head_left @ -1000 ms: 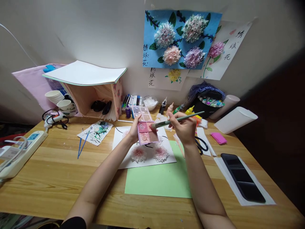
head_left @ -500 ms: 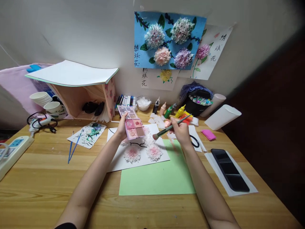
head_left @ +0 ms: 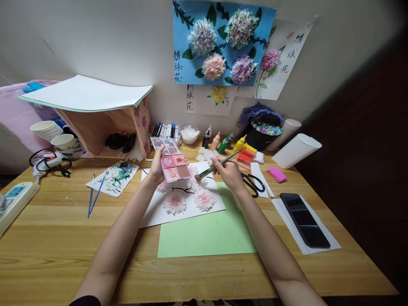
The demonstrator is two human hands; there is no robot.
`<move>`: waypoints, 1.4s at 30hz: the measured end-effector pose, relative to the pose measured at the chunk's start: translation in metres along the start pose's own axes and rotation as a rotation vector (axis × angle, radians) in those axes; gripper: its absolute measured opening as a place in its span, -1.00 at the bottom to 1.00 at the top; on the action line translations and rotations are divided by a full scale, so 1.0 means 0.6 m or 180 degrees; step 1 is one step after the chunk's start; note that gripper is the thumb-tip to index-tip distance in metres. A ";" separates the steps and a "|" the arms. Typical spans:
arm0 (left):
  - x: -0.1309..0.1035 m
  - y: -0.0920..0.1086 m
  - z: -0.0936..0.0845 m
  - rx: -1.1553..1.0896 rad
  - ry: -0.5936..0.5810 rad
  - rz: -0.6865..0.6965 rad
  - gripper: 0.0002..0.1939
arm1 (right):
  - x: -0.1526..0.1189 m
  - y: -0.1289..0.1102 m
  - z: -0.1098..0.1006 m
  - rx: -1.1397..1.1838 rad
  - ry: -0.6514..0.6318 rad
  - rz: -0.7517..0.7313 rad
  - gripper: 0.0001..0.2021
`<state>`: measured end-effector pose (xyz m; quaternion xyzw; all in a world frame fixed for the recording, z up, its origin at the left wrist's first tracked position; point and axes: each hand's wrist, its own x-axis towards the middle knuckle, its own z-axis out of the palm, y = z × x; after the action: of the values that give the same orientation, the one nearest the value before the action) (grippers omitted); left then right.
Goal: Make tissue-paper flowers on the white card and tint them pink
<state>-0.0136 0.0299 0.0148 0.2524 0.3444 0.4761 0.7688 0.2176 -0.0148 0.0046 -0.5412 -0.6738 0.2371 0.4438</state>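
Note:
My left hand (head_left: 157,166) is closed on an open makeup palette (head_left: 174,161) with pink and mauve pans, tilted above a white sheet (head_left: 153,216). Between the fingers of my right hand (head_left: 228,172) is a makeup brush (head_left: 208,171) with a green handle. Its bristles are over a fluffy pink-white paper flower (head_left: 196,183) at the back right of the sheet; I cannot tell whether they touch. Two nearer paper flowers, one on the left (head_left: 175,202) and one on the right (head_left: 204,199), have pink centres. A drawn black branch (head_left: 183,189) runs between the flowers. The palette partly hides the flowers behind it.
Green paper (head_left: 204,238) lies under the white sheet. Black scissors (head_left: 255,183) and a phone (head_left: 304,220) are to the right. Paint bottles (head_left: 223,145) stand at the back. On the left are two blue brushes (head_left: 96,196), a paint-stained paper (head_left: 117,178) and a power strip (head_left: 15,204).
My right hand has moved left with the brush, bringing its bristles over the back right flower. The scissors show more fully. The whole view has shifted slightly; the palette stays in my left hand.

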 end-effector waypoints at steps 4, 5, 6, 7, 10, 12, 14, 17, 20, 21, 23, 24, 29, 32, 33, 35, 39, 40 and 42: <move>-0.001 0.004 0.002 -0.0056 0.0012 0.0048 -0.46 | -0.003 -0.011 0.001 -0.0192 -0.0271 -0.0068 -0.68; -0.002 0.004 0.003 -0.0086 0.0011 0.0060 -0.47 | -0.004 -0.014 0.000 -0.0228 -0.0238 -0.0098 -0.71; -0.002 0.005 0.003 -0.0116 0.0010 0.0085 -0.49 | -0.004 -0.018 -0.001 -0.0300 -0.0232 -0.0162 -0.74; -0.002 0.005 0.003 -0.0140 0.0009 0.0109 -0.51 | -0.005 -0.021 -0.004 -0.0405 -0.0286 -0.0254 -0.77; -0.003 0.007 0.004 -0.0145 0.0002 0.0131 -0.50 | -0.005 -0.031 -0.014 -0.0725 -0.0542 -0.0475 -0.83; -0.004 0.008 0.004 -0.0105 -0.0011 0.0089 -0.47 | -0.004 -0.036 -0.021 -0.0762 -0.0560 -0.0498 -0.84; -0.005 0.009 0.005 -0.0072 -0.0011 0.0091 -0.46 | -0.004 -0.038 -0.027 -0.0738 -0.0540 -0.0519 -0.86; -0.006 0.010 0.005 -0.0005 0.0025 0.0072 -0.46 | -0.003 -0.035 -0.031 -0.0693 -0.0665 -0.0652 -0.88; -0.006 0.010 0.003 0.0037 0.0040 0.0050 -0.45 | -0.003 -0.031 -0.035 -0.0547 -0.0686 -0.0849 -0.88; -0.006 0.010 0.003 0.0033 0.0037 0.0061 -0.45 | -0.003 -0.031 -0.036 -0.0520 -0.0720 -0.0898 -0.88; -0.006 0.011 0.002 0.0020 0.0035 0.0083 -0.46 | -0.004 -0.033 -0.040 -0.0552 -0.0891 -0.0961 -0.88; -0.006 0.013 0.001 0.0020 0.0045 0.0076 -0.46 | -0.004 -0.035 -0.042 -0.0590 -0.0977 -0.0969 -0.87; -0.011 0.019 0.006 -0.0003 0.0050 0.0052 -0.42 | -0.003 -0.036 -0.049 -0.0459 -0.0921 -0.0710 -0.86; -0.013 0.020 0.008 -0.0047 0.0010 0.0080 -0.42 | 0.000 -0.029 -0.052 -0.0315 -0.0953 -0.0566 -0.84; -0.013 0.021 0.008 -0.0056 0.0001 0.0083 -0.43 | 0.001 -0.025 -0.053 -0.0285 -0.0936 -0.0540 -0.83; -0.014 0.021 0.008 -0.0065 -0.0015 0.0088 -0.43 | 0.002 -0.018 -0.055 -0.0259 -0.0782 -0.0480 -0.82; -0.014 0.022 0.007 -0.0049 -0.0014 0.0138 -0.44 | 0.003 -0.008 -0.054 -0.0410 -0.0583 -0.0445 -0.81; -0.014 0.022 0.007 -0.0043 -0.0012 0.0150 -0.45 | 0.004 -0.007 -0.053 -0.0444 -0.0538 -0.0450 -0.80; -0.014 0.022 0.006 -0.0038 -0.0025 0.0153 -0.45 | 0.004 -0.007 -0.050 -0.0484 -0.0420 -0.0452 -0.79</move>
<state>-0.0210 0.0278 0.0290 0.2578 0.3323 0.4955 0.7600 0.2411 -0.0186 0.0236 -0.5074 -0.7542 0.1883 0.3719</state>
